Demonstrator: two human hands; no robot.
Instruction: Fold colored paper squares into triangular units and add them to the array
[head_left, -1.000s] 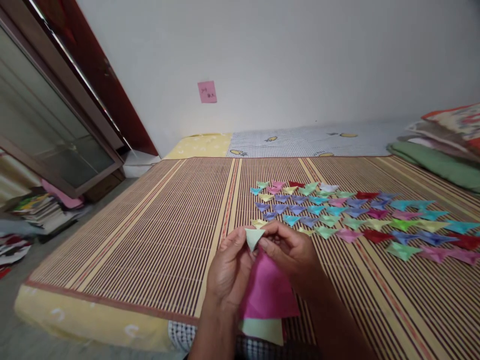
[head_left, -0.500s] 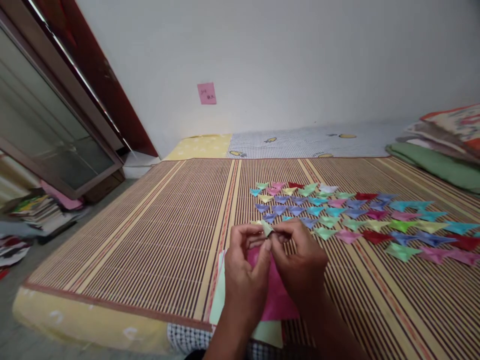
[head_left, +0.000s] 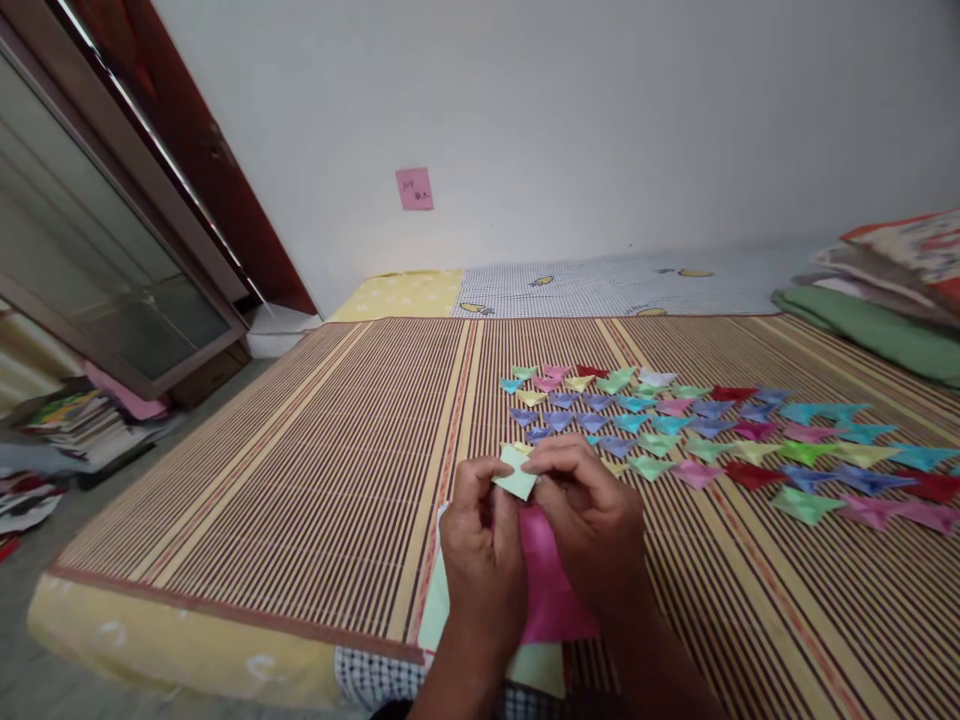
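Observation:
A small pale green folded paper (head_left: 516, 476) is pinched between both hands, near the middle of the striped mat. My left hand (head_left: 484, 530) grips its left edge with thumb and fingers. On the other side, my right hand (head_left: 589, 520) holds the right edge, its fingers curled. Beneath the hands lies a bright pink sheet (head_left: 553, 590), on top of pale green sheets (head_left: 541, 668). Just beyond the hands, rows of small folded paper pieces (head_left: 660, 442) in several colours stretch to the right.
The striped mat (head_left: 300, 450) covers the bed. Folded cloths (head_left: 862, 325) are stacked at the far right. A pink note (head_left: 415, 188) is on the wall. Books (head_left: 82, 430) lie at the left beside a glass-panelled door (head_left: 112, 220).
The pale green paper has turned and now shows a broader flat face. Both hands have shifted slightly left, still pinching it.

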